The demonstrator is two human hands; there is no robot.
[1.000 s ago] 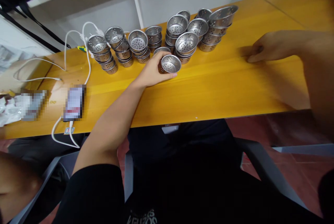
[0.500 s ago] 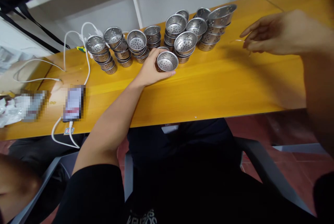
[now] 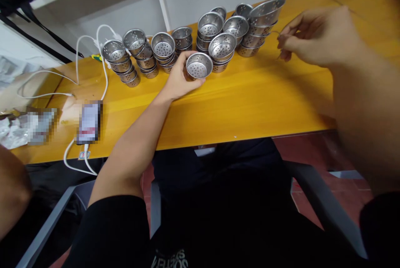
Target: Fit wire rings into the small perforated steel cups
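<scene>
My left hand (image 3: 178, 80) is wrapped round a perforated metal cup (image 3: 199, 67), its open top facing up. It is at the front of the stacked cups, and I cannot tell whether it rests on the table. My right hand (image 3: 304, 37) is raised at the right with its fingers pinched together. A thin curved wire (image 3: 275, 32) pokes out of these fingers on the left; most of it is hidden. Nearest to that hand is a leaning stack of perforated cups (image 3: 261, 28). Another cup stack (image 3: 222, 48) stands just right of my left hand.
More perforated cup stacks (image 3: 116, 53) line the back of the yellow table (image 3: 250, 105). A phone (image 3: 89, 122) lies at the left with a white cable (image 3: 104, 80). Plastic bags (image 3: 14, 132) are at far left. Another person's arm (image 3: 12, 189) shows at lower left.
My right hand has moved left, closer to the leaning stack, and its fingers look more tightly pinched. My left hand keeps its hold on the cup, almost in the same place.
</scene>
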